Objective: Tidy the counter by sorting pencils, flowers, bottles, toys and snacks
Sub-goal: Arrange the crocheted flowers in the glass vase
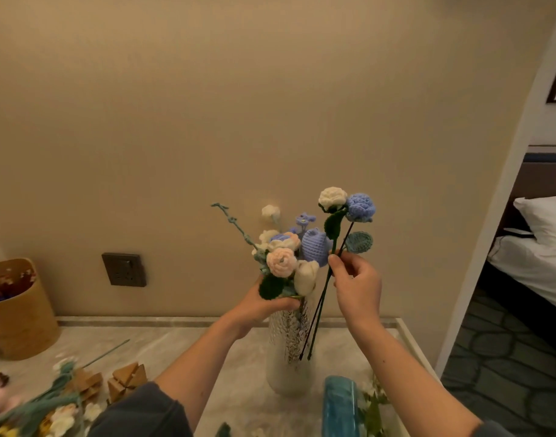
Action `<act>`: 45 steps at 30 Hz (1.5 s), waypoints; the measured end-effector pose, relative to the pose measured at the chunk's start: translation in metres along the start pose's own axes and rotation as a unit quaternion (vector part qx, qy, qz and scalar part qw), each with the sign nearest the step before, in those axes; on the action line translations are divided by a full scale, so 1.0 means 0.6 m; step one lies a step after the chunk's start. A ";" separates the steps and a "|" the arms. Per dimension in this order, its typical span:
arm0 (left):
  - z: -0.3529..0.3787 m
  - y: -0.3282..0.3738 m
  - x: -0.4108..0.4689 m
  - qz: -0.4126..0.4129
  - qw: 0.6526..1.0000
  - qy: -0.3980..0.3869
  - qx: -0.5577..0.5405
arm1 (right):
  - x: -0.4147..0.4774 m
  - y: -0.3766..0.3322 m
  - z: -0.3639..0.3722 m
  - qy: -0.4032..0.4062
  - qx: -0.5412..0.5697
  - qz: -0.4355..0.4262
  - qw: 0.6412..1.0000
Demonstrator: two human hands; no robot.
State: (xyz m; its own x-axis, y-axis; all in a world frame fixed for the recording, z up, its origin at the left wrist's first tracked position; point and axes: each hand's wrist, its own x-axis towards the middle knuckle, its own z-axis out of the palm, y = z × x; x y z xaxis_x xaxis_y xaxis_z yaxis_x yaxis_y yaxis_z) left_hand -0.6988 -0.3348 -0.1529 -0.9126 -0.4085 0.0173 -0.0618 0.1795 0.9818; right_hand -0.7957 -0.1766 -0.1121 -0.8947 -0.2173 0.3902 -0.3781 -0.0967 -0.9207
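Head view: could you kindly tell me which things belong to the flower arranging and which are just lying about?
In use: two flowers in the right hand; vase gripped by the left hand; bunch in it.
Lying about: wooden blocks; basket; wall socket.

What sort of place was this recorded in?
Likely a hotel room: a bed with a white pillow at right, patterned carpet beside it, and a marble-look counter under a dark wall socket panel.

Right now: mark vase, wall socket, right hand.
vase (284, 376): head view, lower frosted body.
wall socket (124, 269): head view, plate centre.
right hand (358, 284): head view, middle of hand.
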 end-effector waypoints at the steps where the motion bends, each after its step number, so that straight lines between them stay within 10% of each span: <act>1: 0.002 0.002 -0.003 -0.011 1.000 -0.001 0.001 | 0.000 0.000 -0.001 0.001 0.001 -0.002 1.000; 15: 0.086 0.026 -0.004 0.179 0.964 0.191 -0.045 | 0.017 -0.016 0.004 -0.122 0.113 0.107 0.980; 30: 0.037 0.066 0.003 0.058 0.972 0.192 -0.126 | 0.018 -0.071 0.021 -0.175 0.178 0.122 0.961; 45: 0.052 0.049 0.024 0.019 0.940 0.296 -0.169 | 0.070 -0.165 -0.009 0.048 0.245 -0.050 0.967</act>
State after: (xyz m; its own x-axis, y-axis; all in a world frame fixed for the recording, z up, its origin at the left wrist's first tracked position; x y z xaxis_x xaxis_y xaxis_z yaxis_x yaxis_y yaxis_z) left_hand -0.7264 -0.3078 -0.1298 -0.5208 -0.8517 0.0575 0.1887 -0.0491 0.9808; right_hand -0.7971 -0.1712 -0.0045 -0.8866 -0.0951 0.4526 -0.3258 -0.5663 -0.7571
